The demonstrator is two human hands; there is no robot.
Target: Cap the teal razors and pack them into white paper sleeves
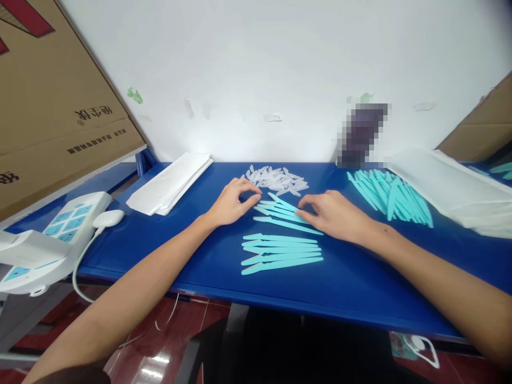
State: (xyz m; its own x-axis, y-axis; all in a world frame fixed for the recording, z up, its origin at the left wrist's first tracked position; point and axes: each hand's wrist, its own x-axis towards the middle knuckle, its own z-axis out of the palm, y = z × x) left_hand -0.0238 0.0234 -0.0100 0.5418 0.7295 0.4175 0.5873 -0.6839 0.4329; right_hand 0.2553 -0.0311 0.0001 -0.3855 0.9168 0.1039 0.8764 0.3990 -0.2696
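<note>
A loose fan of turquoise eyebrow razors (pixel 276 217) lies on the blue table between my hands. My left hand (pixel 234 202) is at their blade ends, thumb and index finger curved with a gap between them. At the handle ends, my right hand (pixel 334 213) rests low with thumb and index finger apart; its thumb appears to touch a handle. Nearer to me, a second group of eyebrow razors (pixel 282 253) lies side by side, blade ends to the left. Behind my hands is a pile of small translucent white blade caps (pixel 276 178).
A heap of turquoise razors (pixel 390 194) lies to the right, beside a white plastic bag (pixel 460 186). Folded white sheets (pixel 170 184) are on the left. A power strip (pixel 76 224) with a white charger and cable sits near a large cardboard box (pixel 60 101). A wall stands behind.
</note>
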